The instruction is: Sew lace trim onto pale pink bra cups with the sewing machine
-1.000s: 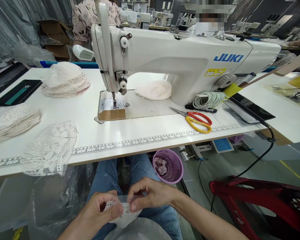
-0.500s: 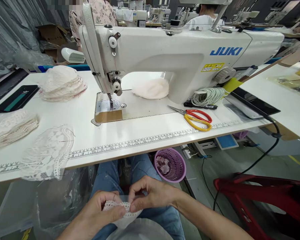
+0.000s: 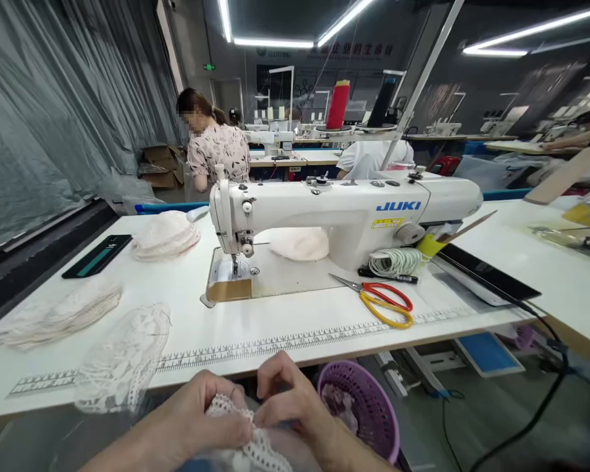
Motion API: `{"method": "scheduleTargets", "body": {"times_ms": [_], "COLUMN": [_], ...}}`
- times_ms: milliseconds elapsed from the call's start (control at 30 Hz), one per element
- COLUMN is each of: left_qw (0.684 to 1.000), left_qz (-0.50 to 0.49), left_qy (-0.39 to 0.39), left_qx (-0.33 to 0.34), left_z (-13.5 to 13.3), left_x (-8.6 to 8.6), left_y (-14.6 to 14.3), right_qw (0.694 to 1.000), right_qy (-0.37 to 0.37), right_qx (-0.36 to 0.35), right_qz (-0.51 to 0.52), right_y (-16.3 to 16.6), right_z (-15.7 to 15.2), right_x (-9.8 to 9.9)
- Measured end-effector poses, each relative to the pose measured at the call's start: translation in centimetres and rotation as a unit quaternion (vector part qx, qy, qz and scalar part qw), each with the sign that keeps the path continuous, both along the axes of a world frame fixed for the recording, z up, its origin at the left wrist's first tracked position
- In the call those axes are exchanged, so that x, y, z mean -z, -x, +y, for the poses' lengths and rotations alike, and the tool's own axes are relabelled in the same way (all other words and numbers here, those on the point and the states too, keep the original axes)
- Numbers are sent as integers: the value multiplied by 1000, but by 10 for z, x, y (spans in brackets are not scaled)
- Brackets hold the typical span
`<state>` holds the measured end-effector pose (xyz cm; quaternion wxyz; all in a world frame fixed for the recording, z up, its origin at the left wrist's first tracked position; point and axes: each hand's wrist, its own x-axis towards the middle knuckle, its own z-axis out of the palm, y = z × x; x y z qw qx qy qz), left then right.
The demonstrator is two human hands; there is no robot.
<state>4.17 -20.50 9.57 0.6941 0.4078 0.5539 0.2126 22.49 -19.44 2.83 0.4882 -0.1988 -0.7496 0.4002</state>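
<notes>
A piece of white lace trim (image 3: 263, 452) with small holes along its edge is pinched in both hands, below the table's front edge. My left hand (image 3: 196, 419) has its thumb pressed over the lace, fingers curled behind it. Close beside it, my right hand (image 3: 297, 410) grips the lace between bent thumb and forefinger; some blur softens it. A JUKI sewing machine (image 3: 295, 206) stands beyond the hands. On the table to the left lie a pile of lace pieces (image 3: 125, 357), a stack of pale fabric pieces (image 3: 61, 311) and another round stack (image 3: 164, 236).
Scissors (image 3: 381, 301) with red and yellow handles lie right of the needle plate, by a coil of cord (image 3: 394, 261). A phone-like dark slab (image 3: 97, 255) lies left. Under the table edge stands a purple basket (image 3: 388, 419). A person (image 3: 221, 147) is farther back.
The camera view has tilted up, so the room behind shows and the hands sit lower. Both hands still grip the lace, with more of its trim visible between and below them.
</notes>
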Motion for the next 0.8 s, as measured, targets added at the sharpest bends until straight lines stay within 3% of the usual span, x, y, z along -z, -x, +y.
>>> {"method": "scheduleTargets", "body": {"times_ms": [100, 233, 367, 467, 533, 567, 633, 733, 800], "left_qw": [1000, 1000, 998, 985, 935, 881, 826, 770, 742], "left_qz": [14, 6, 0, 54, 195, 288, 364, 419, 424], "left_qy": [1, -12, -51, -133, -259, -334, -397, -460, -493], "left_qx": [-12, 19, 42, 96, 144, 170, 165, 140, 165], "left_z": [10, 18, 38, 73, 105, 121, 149, 168, 166], "left_x": [8, 14, 15, 5, -5, -8, -11, 0, 11], "left_y": [4, 7, 23, 43, 52, 54, 51, 38, 31], "right_qw": [998, 994, 978, 948, 916, 899, 872, 864, 868], "right_qy": [-33, -46, -118, -232, -322, -360, -402, -383, -360], "right_qx": [17, 31, 85, 110, 128, 139, 175, 190, 186], "right_qz": [-48, -97, -147, -188, -202, -205, -218, -267, -287], "right_y": [1, -4, -7, 0, 10, 17, 29, 41, 43], "right_z": [4, 9, 21, 42, 64, 77, 104, 136, 145], "right_x": [7, 7, -10, -33, -45, -47, -42, -19, -5]}}
